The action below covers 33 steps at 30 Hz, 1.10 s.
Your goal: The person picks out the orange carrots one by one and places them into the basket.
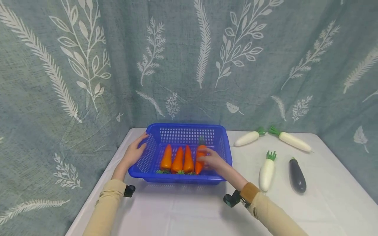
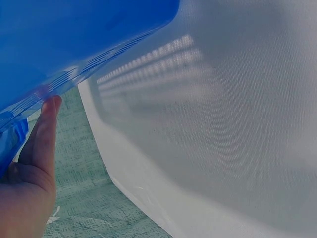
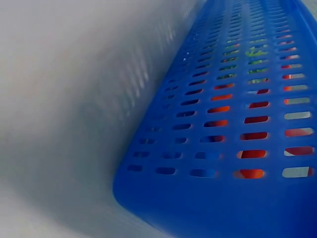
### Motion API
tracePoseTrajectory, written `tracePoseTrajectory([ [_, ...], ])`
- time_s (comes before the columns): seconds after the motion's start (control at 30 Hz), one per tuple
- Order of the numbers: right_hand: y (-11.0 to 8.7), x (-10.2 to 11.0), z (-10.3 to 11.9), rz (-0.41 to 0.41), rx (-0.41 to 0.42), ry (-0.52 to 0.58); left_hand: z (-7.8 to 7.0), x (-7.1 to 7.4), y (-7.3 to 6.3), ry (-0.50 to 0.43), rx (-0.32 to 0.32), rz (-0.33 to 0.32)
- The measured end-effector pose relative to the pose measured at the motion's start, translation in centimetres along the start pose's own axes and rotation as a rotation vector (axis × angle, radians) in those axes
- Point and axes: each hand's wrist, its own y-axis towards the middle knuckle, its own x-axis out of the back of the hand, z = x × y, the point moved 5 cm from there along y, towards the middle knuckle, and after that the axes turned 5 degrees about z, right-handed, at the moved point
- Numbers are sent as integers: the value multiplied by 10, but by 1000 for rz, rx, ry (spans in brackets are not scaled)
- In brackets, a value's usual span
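Observation:
A blue plastic basket (image 1: 180, 178) with slotted walls stands on the white-covered table. Inside, three orange carrots (image 1: 166, 158) lie side by side, their green tops toward the front wall. My right hand (image 1: 211, 160) reaches over the right rim and grips another carrot (image 1: 199, 168), its pointed end toward me and its blurred green top toward the back wall. My left hand (image 1: 133, 154) rests at the basket's left rim. In the left wrist view, its extended fingers (image 2: 47, 129) touch the blue plastic. The right wrist view shows the slotted outer wall (image 3: 208, 208), with orange behind the slots.
Right of the basket lie a white radish (image 1: 246, 139), a second radish (image 1: 295, 142) and a third radish (image 1: 266, 175), all with green tops. A dark eggplant (image 1: 297, 176) lies farthest right. A patterned green curtain (image 1: 189, 65) hangs behind the table (image 1: 177, 209).

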Motion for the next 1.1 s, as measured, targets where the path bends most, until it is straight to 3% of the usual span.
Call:
tracePoseTrajectory([
  [0.43,3,-4,2,18,-5,-122,0,1,3,-1,-1,3],
  [0.6,1,-4,-1,25,-53,-190,-2,0,1,5,-7,5],
  [0.9,1,-4,-5,17,-124,-175,0,-1,2,10,-3,1],
  [1.1,0,-4,-4,7,-102,-186,-2,0,1,11,-5,5],
])
